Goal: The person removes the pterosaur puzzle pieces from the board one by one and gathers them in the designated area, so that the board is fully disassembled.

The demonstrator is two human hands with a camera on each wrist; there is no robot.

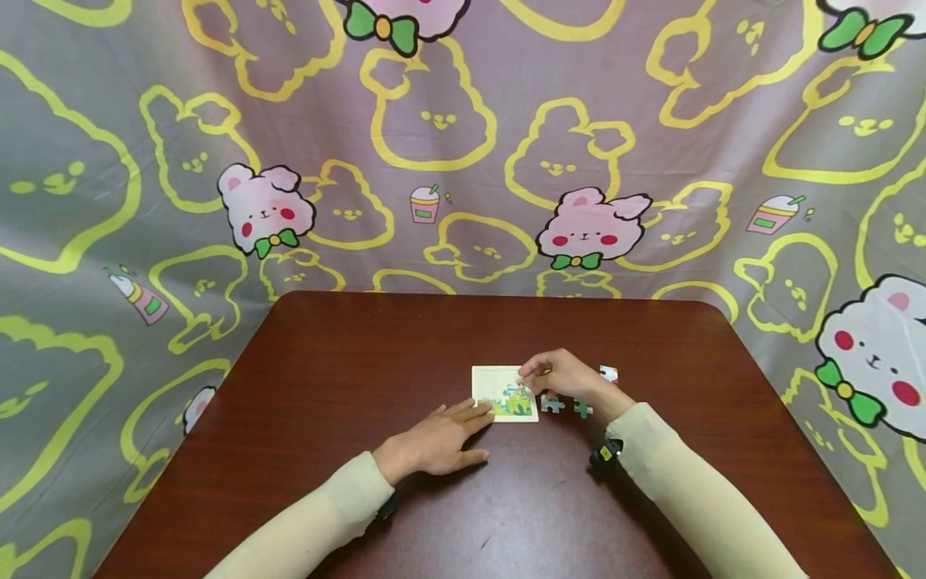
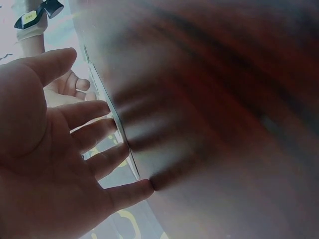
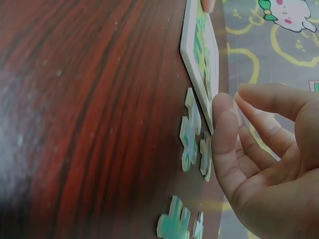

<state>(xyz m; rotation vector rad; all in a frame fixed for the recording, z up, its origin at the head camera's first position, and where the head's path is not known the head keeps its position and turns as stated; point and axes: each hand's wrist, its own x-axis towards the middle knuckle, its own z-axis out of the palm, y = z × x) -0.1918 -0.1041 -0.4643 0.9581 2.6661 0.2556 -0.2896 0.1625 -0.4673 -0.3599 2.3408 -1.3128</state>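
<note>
A small jigsaw board (image 1: pixel 495 375) with a pale frame lies on the table, its lower part filled with green and yellow picture pieces. My left hand (image 1: pixel 443 438) lies beside it with fingers spread, the fingertips on its lower left corner; in the left wrist view these straight fingers (image 2: pixel 107 162) reach the board's edge. Over the board's right side, my right hand (image 1: pixel 560 374) has its thumb and fingers bent together, pinching a puzzle piece that they mostly hide. In the right wrist view the right hand (image 3: pixel 269 149) is right by the board's corner.
Loose puzzle pieces lie right of the board: one puzzle piece (image 1: pixel 553 404) near its edge, a greenish puzzle piece (image 1: pixel 583 408) farther right, and a whitish puzzle piece (image 1: pixel 609 373) behind the right wrist. A patterned curtain (image 1: pixel 448 185) surrounds the brown table (image 1: pixel 362 346).
</note>
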